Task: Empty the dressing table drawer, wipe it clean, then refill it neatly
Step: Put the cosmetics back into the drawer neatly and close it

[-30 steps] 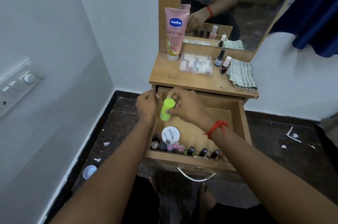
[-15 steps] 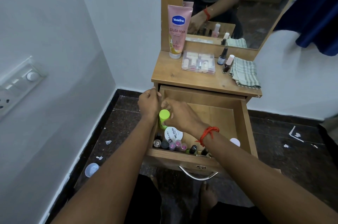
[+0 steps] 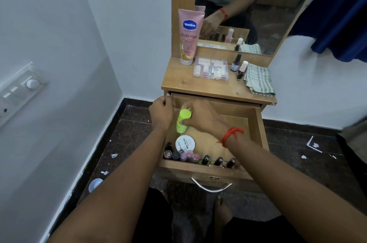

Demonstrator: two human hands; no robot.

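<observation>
Refill step, I'd say: your right hand (image 3: pixel 200 117) grips the green bottle (image 3: pixel 182 120) at 10 o'clock in the open drawer (image 3: pixel 260 133), left hand (image 3: pixel 161 112) fingers curled at the rim, hold unclear; next, set it upright clear of the white tub (image 3: pixel 185 143) at its 6 o'clock.

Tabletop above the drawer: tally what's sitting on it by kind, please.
On the tabletop:
Lotion tube: 1
Clear plastic box: 1
Small bottles: 2
Checked cloth: 1
Total: 5
</observation>
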